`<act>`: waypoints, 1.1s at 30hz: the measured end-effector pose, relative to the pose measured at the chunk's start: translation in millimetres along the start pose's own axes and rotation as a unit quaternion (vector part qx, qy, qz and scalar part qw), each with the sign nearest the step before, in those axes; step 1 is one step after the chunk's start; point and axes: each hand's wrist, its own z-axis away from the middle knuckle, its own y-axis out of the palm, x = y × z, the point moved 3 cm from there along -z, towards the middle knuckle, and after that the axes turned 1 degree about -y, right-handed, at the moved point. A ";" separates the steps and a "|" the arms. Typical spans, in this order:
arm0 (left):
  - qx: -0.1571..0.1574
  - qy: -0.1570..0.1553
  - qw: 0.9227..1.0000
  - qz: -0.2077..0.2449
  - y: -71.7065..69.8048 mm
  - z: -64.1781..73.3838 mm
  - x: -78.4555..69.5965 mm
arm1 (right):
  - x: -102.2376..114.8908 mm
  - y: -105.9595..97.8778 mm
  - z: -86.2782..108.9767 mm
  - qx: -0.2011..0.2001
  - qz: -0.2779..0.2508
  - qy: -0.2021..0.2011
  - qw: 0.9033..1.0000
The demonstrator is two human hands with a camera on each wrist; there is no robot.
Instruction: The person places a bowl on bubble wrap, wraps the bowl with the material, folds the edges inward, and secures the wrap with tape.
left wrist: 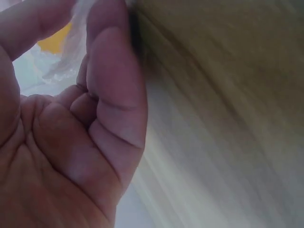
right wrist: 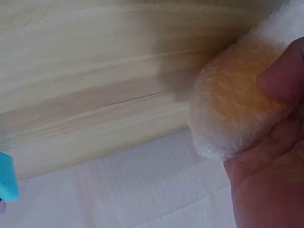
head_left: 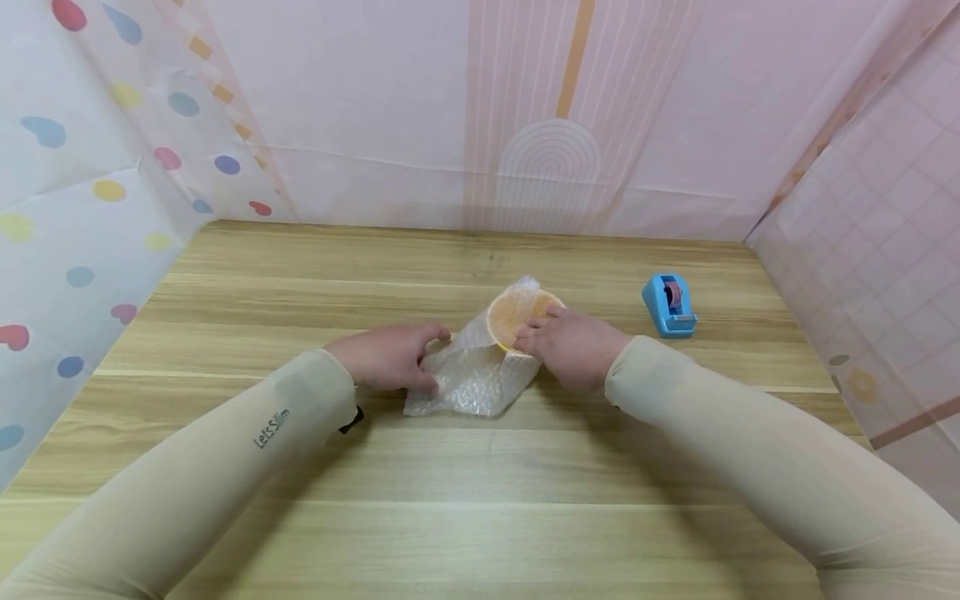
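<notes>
A round orange bowl (head_left: 510, 314) with a yellow rim sits in the middle of the table, partly wrapped in bubble wrap (head_left: 472, 385). My right hand (head_left: 577, 343) grips its right side, fingers over the rim; in the right wrist view the thumb presses the wrap against the orange side (right wrist: 237, 90). On the left, my left hand (head_left: 386, 357) is at the sheet's left edge, thumb and forefinger spread apart. The left wrist view shows its bent fingers (left wrist: 114, 71) close up, with the wrap (left wrist: 71, 52) and a patch of orange beyond them.
A blue tape dispenser (head_left: 670, 307) with a pinkish roll stands to the right of my right hand. The wood-grain table (head_left: 480, 533) is bordered by patterned sheets (head_left: 360, 100) at the back and both sides.
</notes>
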 end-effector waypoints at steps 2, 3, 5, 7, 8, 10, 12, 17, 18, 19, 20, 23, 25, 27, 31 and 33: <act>0.008 -0.002 1.000 0.018 1.1 0.6 0.6 | -1.7 0.7 -0.8 0.002 -0.002 0.005 1.000; 0.012 -0.002 1.000 0.027 1.6 0.9 1.0 | -2.4 0.9 -1.1 0.003 -0.002 0.007 1.000; 0.019 -0.002 0.999 0.046 2.0 2.0 1.1 | -4.2 1.2 -1.7 0.007 -0.002 0.013 1.000; 0.029 -0.003 0.997 0.066 2.2 2.8 2.0 | -5.4 1.3 -1.9 0.009 0.001 0.016 1.000; 0.033 -0.003 0.997 0.075 2.3 3.4 2.3 | -5.8 1.2 -2.0 0.010 0.003 0.016 1.000; 0.039 -0.002 0.995 0.093 1.5 4.6 2.2 | -6.5 1.1 -2.1 0.012 0.004 0.016 1.000; 0.041 0.001 0.993 0.109 0.2 6.0 1.3 | -6.9 0.9 -2.0 0.013 0.004 0.016 1.000; 0.028 0.019 0.992 0.118 -3.1 9.9 -3.2 | -7.3 0.6 -2.3 0.014 0.006 0.016 1.000; 0.023 0.023 0.992 0.119 -3.6 10.5 -3.9 | -7.3 0.6 -2.6 0.014 0.007 0.016 1.000; 0.019 0.029 0.992 0.121 -3.9 10.7 -4.5 | -7.3 0.6 -2.7 0.013 0.009 0.016 1.000; 0.015 0.036 0.991 0.127 -4.3 10.9 -5.3 | -7.2 0.6 -2.8 0.012 0.010 0.015 1.000; 0.000 0.059 0.987 0.150 -5.8 11.7 -7.9 | -7.0 0.6 -2.9 0.009 0.012 0.015 1.000; -0.009 0.077 0.983 0.168 -7.0 12.8 -9.8 | -6.9 0.9 -2.9 0.008 0.013 0.015 1.000; -0.020 0.091 0.980 0.177 -8.4 13.9 -11.3 | -6.7 0.9 -3.0 0.008 0.013 0.015 1.000; -0.042 0.108 0.975 0.190 -10.4 15.1 -14.4 | -7.1 1.5 -3.1 0.005 0.014 0.014 1.000; -0.052 0.114 0.971 0.201 -11.0 15.4 -16.3 | -7.3 1.8 -3.2 0.005 0.014 0.016 1.000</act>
